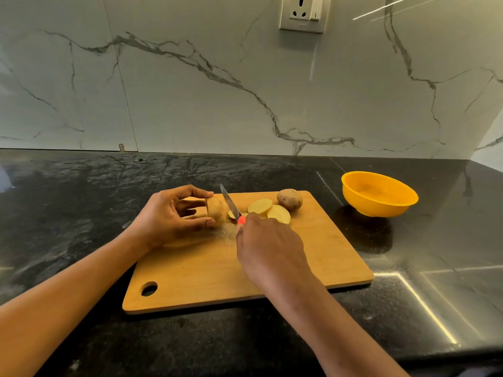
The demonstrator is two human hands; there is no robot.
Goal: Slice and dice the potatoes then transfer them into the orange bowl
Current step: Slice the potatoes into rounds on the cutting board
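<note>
A wooden cutting board (206, 270) lies on the dark counter. My left hand (168, 216) pinches a partly cut potato (216, 211) between thumb and fingertips at the board's far left. My right hand (268, 250) grips a knife (230, 202) by its red handle; the blade points away, just right of that potato. Pale potato slices (268, 209) lie overlapped right of the blade. A whole brown potato (290, 199) rests behind them near the board's far edge. The orange bowl (378, 197) stands off the board at the right, and looks empty.
The black stone counter (81, 202) runs back to a marble wall (245, 91) with a socket and switch plate (303, 12) high up. The counter's front edge shows at the lower right. The board has a hanging hole (149, 288) at its near left corner.
</note>
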